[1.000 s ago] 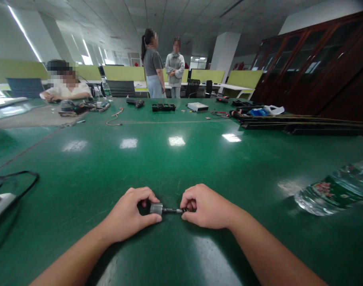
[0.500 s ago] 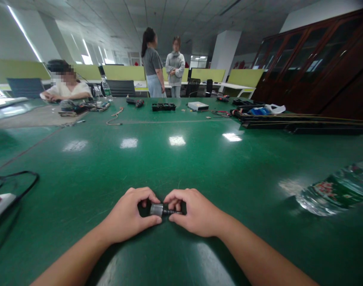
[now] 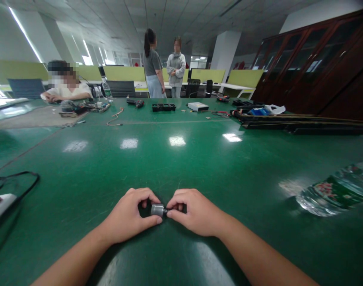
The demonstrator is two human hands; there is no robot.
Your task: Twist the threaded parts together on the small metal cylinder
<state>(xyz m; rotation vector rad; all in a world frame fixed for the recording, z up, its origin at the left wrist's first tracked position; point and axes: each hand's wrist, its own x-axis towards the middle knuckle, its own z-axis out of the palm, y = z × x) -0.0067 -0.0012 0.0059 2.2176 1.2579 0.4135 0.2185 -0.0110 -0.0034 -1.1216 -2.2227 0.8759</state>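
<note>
Currently | left hand (image 3: 128,215) pinches smooth metal cylinder (image 3: 157,209) | right hand (image 3: 196,212) pinches slim dark shaft (image 3: 165,211)

Past my green surface (image 3: 199,167) I see lime partitions (image 3: 124,73), dark chairs (image 3: 121,88), a pale pillar (image 3: 227,48) and, right, a red-brown cabinet (image 3: 315,65); left, daylight; above, a grey ceiling (image 3: 115,24). White glints (image 3: 177,141) dot my surface.

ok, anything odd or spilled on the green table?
Only the clear bottle at frame right: it slants sharply, though lens distortion could explain that, so can't tell if it's tipped. No obvious spill or damage.
</note>
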